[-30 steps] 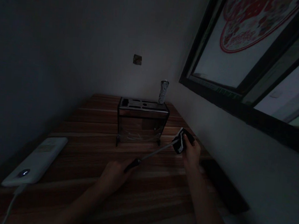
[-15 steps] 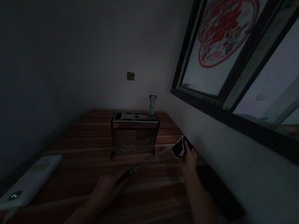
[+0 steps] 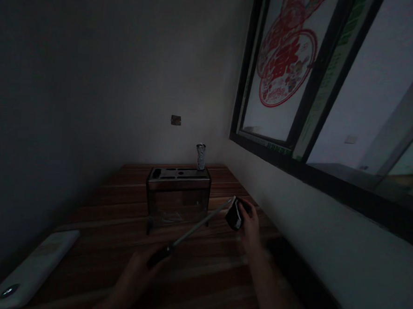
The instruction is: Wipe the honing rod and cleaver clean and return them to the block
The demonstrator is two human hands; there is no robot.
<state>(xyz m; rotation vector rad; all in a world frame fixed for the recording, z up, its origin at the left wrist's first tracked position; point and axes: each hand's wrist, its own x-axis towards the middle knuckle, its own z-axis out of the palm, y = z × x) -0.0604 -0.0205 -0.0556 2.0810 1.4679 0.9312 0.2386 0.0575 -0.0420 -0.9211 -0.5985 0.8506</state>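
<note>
My left hand [image 3: 142,268] is closed round the black handle of a long thin metal rod [image 3: 197,225], possibly a sharpening steel. The rod slants up to the right. My right hand [image 3: 250,222] grips a small black object with a pale edge [image 3: 234,215]. The rod's tip is at the upper left edge of this object; whether they touch is too dark to tell. Behind the rod stands a clear-fronted rack [image 3: 178,186] with slots in its top.
A patterned silver cylinder [image 3: 201,157] stands at the rack's back right. A white device with a lit display [image 3: 33,267] lies at the left of the wooden table [image 3: 117,242]. A long dark object [image 3: 302,277] lies along the right wall, below a window [image 3: 290,155].
The view has tilted up and shifted right. Both hands still hold their objects, and the rod's tip remains beside the black object, which looks turned slightly.
</note>
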